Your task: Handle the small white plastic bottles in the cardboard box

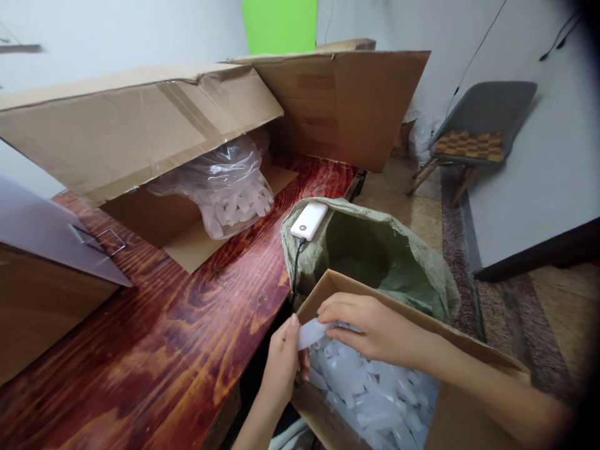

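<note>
Between my two hands is a whitish translucent plastic piece (311,333), held just above an open cardboard box (323,289). My left hand (284,350) pinches its left end near the box's left corner. At its right end the fingers of my right hand (359,322) are closed on it, reaching in over the box. Below, many similar translucent plastic pieces (370,390) lie heaped in the box. What exactly the pieces are I cannot make out.
A red-brown wooden table (154,350) stands at left. On it a large cardboard box (140,131) lies on its side, a clear bag of plastic pieces (234,194) spilling out. Beyond my box sits a green woven sack (370,244) with a white power bank (309,220). A chair (482,125) stands behind.
</note>
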Demonstrator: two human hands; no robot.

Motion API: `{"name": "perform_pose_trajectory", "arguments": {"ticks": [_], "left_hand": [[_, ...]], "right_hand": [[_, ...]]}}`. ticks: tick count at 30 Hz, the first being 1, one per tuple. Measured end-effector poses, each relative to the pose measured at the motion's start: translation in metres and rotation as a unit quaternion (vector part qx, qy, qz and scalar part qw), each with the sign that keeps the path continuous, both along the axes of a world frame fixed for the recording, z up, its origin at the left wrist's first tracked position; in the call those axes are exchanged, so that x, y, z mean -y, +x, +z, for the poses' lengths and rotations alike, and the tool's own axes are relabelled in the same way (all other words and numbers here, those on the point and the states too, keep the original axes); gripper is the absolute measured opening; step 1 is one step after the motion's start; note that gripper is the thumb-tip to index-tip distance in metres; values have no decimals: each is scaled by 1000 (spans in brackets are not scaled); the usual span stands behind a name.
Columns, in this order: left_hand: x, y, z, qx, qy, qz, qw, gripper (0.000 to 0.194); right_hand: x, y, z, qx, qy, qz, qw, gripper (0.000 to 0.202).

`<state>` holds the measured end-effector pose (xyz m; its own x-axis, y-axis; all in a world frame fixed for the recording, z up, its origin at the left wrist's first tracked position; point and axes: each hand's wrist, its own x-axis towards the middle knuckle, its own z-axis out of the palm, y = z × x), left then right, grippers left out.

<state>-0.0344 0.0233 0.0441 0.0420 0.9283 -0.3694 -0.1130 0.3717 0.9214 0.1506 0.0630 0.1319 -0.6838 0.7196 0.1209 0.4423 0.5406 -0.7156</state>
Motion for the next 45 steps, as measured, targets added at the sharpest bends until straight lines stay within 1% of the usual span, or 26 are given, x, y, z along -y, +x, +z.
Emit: {"name": "perform_pose_trajectory", "arguments": {"ticks": [2,4,6,9,11,12,14,16,17,19,20,21,23,25,27,28,30,32,34,35,37,39,42,43,45], "left_hand": [[-2,1,0,-4,-9,-14,1000,53],[-3,1,0,-12,-4,-21,1000,54],[-4,1,0,-19,6,-27,999,56],[-3,0,-1,-27,16,-35,999,54],[-1,0,-2,-27,16,-31,999,54],[-1,0,-2,-25,15,-26,999,53],[0,0,-4,-17,11,-14,1000,52],[0,-1,-5,-10,7,-4,1000,52],[0,-1,-6,-7,5,1,1000,52],[-1,-1,-6,0,4,10,1000,53],[-1,-2,-7,5,4,13,1000,52],[-1,-2,-7,11,4,16,1000,52],[-2,-3,-8,21,4,20,1000,51],[-2,-4,-10,24,3,24,999,51],[-1,-5,-12,24,2,25,999,52],[-1,-5,-13,24,1,25,999,51],[-2,-6,-15,25,0,25,999,50],[-2,-6,-16,25,-1,25,999,49],[-2,-6,-16,23,-2,23,999,50],[-2,-6,-17,20,-2,22,1000,50],[-3,-5,-18,10,-1,18,1000,51],[-3,-4,-18,-4,5,12,1000,51],[-3,-5,-16,-33,21,-2,999,51],[-2,-5,-14,-46,28,-8,999,52],[2,-6,-9,-78,47,-16,996,52]], "right_hand": [[0,0,-2,15,17,17,1000,16],[0,-1,-6,43,18,20,999,16],[0,-4,-9,91,9,-5,996,21],[2,-5,-9,162,7,-62,985,40],[4,-3,-7,164,22,-76,983,45],[5,-1,-5,152,36,-64,986,45],[7,3,-3,135,75,-4,988,51],[7,5,-2,159,99,56,981,57],[7,6,-2,188,102,61,975,60],[5,6,-3,235,99,31,966,66],[4,5,-2,239,96,17,966,68],[3,5,-1,231,95,17,968,68],[2,4,1,207,86,46,973,67],[0,4,2,225,69,56,970,64],[-2,5,4,254,46,23,966,65],[-3,5,5,247,27,8,969,65],[-3,6,7,189,-8,10,982,63],[-2,5,8,140,-23,37,989,65],[-2,5,6,168,-5,55,984,55],[-2,5,4,197,9,55,979,51],[-2,5,2,233,27,38,971,50],[-1,3,1,229,39,21,973,47],[3,-4,-2,211,69,26,975,29],[6,-6,-5,204,77,26,976,24],[10,-11,-13,181,74,9,981,22]]}}
